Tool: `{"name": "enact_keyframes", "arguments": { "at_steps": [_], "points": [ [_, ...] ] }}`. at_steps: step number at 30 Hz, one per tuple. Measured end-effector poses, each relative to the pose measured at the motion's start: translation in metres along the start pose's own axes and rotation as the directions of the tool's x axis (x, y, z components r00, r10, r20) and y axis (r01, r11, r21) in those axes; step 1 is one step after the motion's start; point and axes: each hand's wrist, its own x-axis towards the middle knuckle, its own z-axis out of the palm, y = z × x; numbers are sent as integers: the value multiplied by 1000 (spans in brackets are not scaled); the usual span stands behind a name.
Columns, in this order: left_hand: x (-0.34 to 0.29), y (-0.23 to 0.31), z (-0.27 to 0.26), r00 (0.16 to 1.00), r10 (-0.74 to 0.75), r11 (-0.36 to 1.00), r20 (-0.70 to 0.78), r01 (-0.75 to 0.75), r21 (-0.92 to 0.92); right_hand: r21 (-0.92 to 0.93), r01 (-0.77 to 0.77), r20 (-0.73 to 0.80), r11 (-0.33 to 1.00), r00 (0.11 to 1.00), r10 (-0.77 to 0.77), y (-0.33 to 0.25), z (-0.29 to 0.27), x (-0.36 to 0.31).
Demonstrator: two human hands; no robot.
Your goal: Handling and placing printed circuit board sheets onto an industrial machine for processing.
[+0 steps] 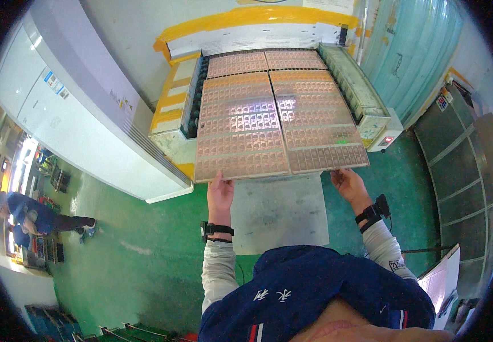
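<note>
Two large copper-coloured circuit board panels lie side by side, the left panel (240, 139) and the right panel (320, 128), with their near edges sticking out from a roller conveyor. My left hand (220, 194) grips the near edge of the left panel close to its left corner, thumb at the edge and fingers partly hidden below. At the near edge of the right panel, my right hand (350, 185) holds on with curled fingertips. Farther in, two more panels, a far left one (236, 64) and a far right one (295, 59), rest on the conveyor.
Side housings, left (172, 102) and right (354, 85), flank the conveyor. A tall white cabinet (86, 119) stands at left. At right are a small box with a red display (388, 139) and a dark framed rack (457, 165). Another person (35, 214) works far left.
</note>
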Motion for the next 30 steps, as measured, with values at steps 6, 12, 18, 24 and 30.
{"name": "enact_keyframes", "arguments": {
  "at_steps": [6, 12, 18, 24, 30],
  "points": [
    [2, 2, 14, 1000, 2, 1000, -15, -2, -8, -3, -17, -51, 1000, 999, 17, -1, 3, 5],
    [1, -3, 3, 1000, -9, 999, -13, 9, -35, 10, -37, -45, 999, 998, 37, -1, 1, 2],
    [-3, -6, 0, 1000, 0, 1000, 16, 1, -28, -10, -27, -55, 1000, 998, 26, 0, -3, 0],
    [-4, -4, 11, 1000, 0, 1000, -11, 0, -13, -70, -1, -42, 998, 999, -2, 1, -9, 10],
    [-8, -2, 9, 999, 29, 998, -22, -30, -47, -73, -15, -32, 997, 999, 12, 3, -2, 5]
  ]
}}
